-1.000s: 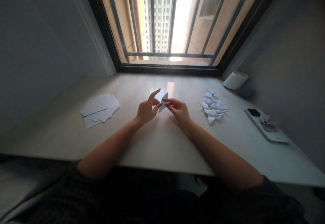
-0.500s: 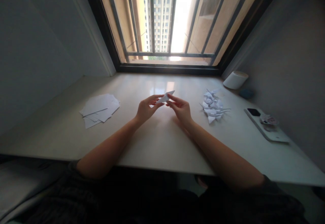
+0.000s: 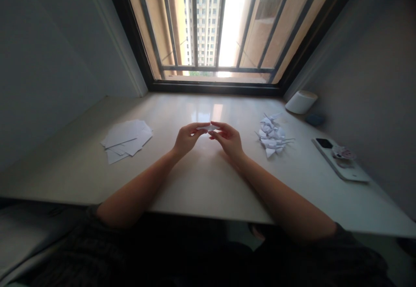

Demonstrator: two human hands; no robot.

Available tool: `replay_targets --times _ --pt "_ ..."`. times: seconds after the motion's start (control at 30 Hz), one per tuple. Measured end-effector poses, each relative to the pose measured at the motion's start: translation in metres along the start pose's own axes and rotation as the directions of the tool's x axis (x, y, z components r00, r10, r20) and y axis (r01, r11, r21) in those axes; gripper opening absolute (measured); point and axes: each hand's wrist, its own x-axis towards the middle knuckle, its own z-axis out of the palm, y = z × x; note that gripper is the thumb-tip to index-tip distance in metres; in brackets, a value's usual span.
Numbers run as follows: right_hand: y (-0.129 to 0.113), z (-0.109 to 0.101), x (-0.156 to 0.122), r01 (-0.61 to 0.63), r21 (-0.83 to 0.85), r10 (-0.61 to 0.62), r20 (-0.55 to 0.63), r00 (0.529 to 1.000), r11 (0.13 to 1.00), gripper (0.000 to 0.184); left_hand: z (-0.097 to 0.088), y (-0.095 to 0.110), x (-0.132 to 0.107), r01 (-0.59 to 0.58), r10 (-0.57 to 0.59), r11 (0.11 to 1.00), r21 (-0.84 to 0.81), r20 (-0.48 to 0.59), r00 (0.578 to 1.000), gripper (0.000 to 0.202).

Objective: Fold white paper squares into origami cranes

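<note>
White folded paper [image 3: 211, 127] pinched: left hand [image 3: 186, 140], right hand [image 3: 231, 139].

The sleeves [image 3: 92, 235] look dark and perhaps knitted; forearms [image 3: 139, 183] and hands [image 3: 229, 140] are bare.

It looks like a room in a home — most likely a flat. A pale desk [image 3: 208, 183] runs up to a dark-framed window [image 3: 224, 31] between plain walls [image 3: 48, 61], a phone [image 3: 353, 174] lying at its right. Outside are metal bars [image 3: 195, 22] and a many-storeyed block [image 3: 208, 27] — city surroundings.
</note>
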Motion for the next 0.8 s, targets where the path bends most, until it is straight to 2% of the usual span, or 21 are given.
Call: replay_targets --times 0.23,0.57,0.8 --pt "-0.004 0.002 -0.001 -0.028 0.037 0.031 -0.077 0.997 0.999 0.029 0.003 0.000 -0.001 0.012 -0.016 0.994 -0.111 -0.042 0.999 0.028" --pt "-0.016 0.007 -0.002 -0.097 0.063 0.105 -0.135 0.985 0.993 0.027 0.006 0.007 -0.002 0.076 -0.089 0.986 -0.148 -0.082 0.993 0.026" --pt "-0.013 0.005 0.000 -0.110 0.027 0.113 -0.155 0.982 0.994 0.027 0.006 0.007 -0.002 0.066 -0.079 0.984 -0.166 -0.072 0.994 0.024"
